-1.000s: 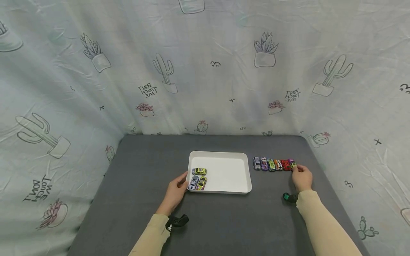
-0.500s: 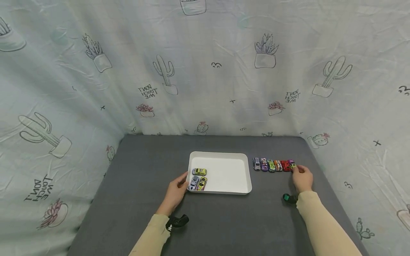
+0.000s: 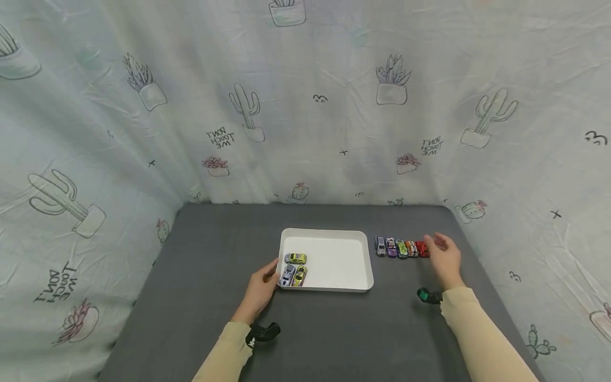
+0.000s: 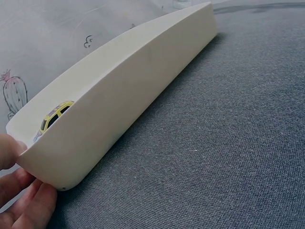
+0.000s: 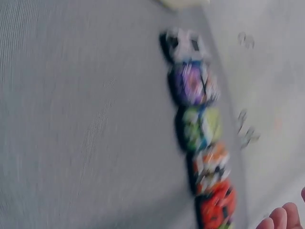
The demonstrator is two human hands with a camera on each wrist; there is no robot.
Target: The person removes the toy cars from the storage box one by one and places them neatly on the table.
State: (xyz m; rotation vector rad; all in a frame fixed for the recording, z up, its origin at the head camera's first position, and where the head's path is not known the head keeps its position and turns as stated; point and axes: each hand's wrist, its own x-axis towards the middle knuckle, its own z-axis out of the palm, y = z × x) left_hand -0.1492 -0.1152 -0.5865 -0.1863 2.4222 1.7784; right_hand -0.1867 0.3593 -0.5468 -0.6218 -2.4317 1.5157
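My left hand (image 3: 261, 286) pinches the near left corner of a shallow white tray (image 3: 334, 289); in the left wrist view its thumb lies at the rim, fingers against the outer wall. Three toy cars lie inside: a yellow one (image 3: 296, 258), a silver-blue one (image 3: 287, 276) and another yellow one (image 3: 299, 276). Beside the right end of a row of toy cars, my right hand (image 3: 445, 260) is raised, thumb and fingers apart, nothing visible between them. The red car (image 3: 422, 249) is nearest. A green patch below it shows in the right wrist view; the hand hides the row's end.
Leftward from the red car stand an orange-white car (image 3: 412, 249), a green car (image 3: 402, 249), a purple car (image 3: 391, 248) and a silver car (image 3: 380, 246), side by side on the grey table (image 3: 329, 334). A cactus-print curtain (image 3: 315, 122) rises behind the table.
My right hand has let go of the purple-and-green car at the row's end and lifted slightly up and left; that car is now out of sight in the head view. The left hand keeps its hold.
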